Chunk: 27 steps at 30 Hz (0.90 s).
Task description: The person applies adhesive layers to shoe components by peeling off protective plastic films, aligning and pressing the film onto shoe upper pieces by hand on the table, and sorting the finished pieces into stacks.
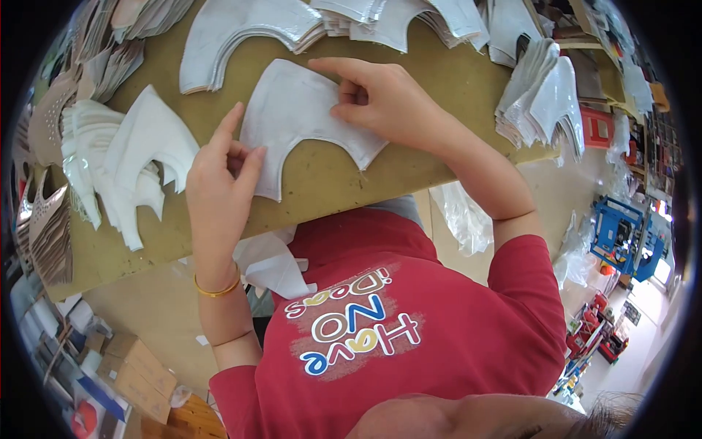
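Here on the olive-coloured tabletop point(329, 192) lies a flat, white, arch-shaped piece of sheet material point(292, 102), close to the front edge, its curved cut-out facing the person. The left hand point(223, 172) is at the piece's left side, index finger and thumb apart, with the thumb at its edge. Over on the other side, the right hand point(376, 99) reaches across the upper right part, index finger stretched to the top edge, thumb apart from it and lower on the surface. A gold-coloured bangle point(218, 290) circles the left wrist (a bright touch beside that red short-sleeved shirt point(439, 314)). Just beyond the piece sits a stack of white curved pieces point(245, 33); cream pointed pieces point(150, 128) lie to the left, shiny white layered pieces point(537, 95) to the right.
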Motion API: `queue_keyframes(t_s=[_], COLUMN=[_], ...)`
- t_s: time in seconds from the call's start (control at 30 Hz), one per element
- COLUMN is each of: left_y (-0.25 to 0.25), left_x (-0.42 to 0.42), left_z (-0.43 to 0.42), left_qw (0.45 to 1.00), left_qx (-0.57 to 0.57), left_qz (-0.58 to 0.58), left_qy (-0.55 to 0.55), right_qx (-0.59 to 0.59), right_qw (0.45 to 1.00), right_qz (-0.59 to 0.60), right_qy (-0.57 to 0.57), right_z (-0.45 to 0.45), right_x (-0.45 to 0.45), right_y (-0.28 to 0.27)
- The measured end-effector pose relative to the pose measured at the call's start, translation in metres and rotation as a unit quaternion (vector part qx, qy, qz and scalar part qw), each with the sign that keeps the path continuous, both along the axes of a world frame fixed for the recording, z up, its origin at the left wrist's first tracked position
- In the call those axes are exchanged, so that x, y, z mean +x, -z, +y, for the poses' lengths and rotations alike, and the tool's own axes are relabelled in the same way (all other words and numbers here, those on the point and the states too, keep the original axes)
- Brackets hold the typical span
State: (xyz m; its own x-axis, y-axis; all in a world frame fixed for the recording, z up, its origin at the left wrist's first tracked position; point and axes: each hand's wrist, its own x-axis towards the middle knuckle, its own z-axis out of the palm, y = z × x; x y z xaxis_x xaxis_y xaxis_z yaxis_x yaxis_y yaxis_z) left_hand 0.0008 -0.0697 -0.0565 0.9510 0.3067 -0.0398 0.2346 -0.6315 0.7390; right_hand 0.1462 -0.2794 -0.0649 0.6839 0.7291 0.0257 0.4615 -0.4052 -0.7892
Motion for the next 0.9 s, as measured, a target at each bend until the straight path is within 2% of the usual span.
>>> queue_keyframes(t_s=[0.13, 0.23, 0.33, 0.43, 0.47, 0.57, 0.67, 0.77, 0.87, 0.9], left_y=[0.001, 0.004, -0.003, -0.012, -0.014, -0.019, -0.012, -0.029, -0.027, -0.022], left_x=[-0.001, -0.002, -0.001, 0.001, 0.0, -0.003, -0.027, -0.036, -0.007, 0.0], left_z=[-0.002, -0.004, -0.009, -0.019, -0.021, -0.006, 0.001, 0.012, 0.007, 0.004], left_qw=[1.0, 0.996, 0.98, 0.951, 0.939, 0.928, 0.889, 0.907, 0.955, 0.956], left_qx=[0.026, 0.091, 0.195, 0.306, 0.342, 0.346, 0.372, 0.323, 0.234, 0.248], left_qz=[0.006, -0.016, -0.029, -0.012, -0.004, -0.104, -0.144, -0.103, -0.127, -0.118], left_qy=[0.001, 0.021, 0.041, 0.042, 0.041, 0.093, 0.224, 0.251, 0.132, 0.103], right_qx=[-0.027, -0.199, -0.137, -0.083, -0.092, -0.123, -0.15, -0.138, -0.127, -0.123], right_qw=[0.997, 0.93, 0.86, 0.914, 0.916, 0.918, 0.913, 0.921, 0.929, 0.933], right_qz=[-0.066, -0.308, -0.484, -0.335, -0.325, -0.3, -0.293, -0.275, -0.249, -0.237], right_qy=[-0.022, -0.02, -0.083, -0.214, -0.217, -0.228, -0.243, -0.24, -0.241, -0.24], right_z=[-0.003, 0.0, -0.009, -0.02, -0.023, -0.027, -0.029, -0.029, -0.029, -0.029], right_x=[-0.005, -0.026, -0.024, -0.041, -0.043, -0.046, -0.043, -0.043, -0.043, -0.044], right_y=[0.004, -0.014, -0.014, 0.003, 0.006, 0.011, 0.01, 0.009, 0.005, 0.004])
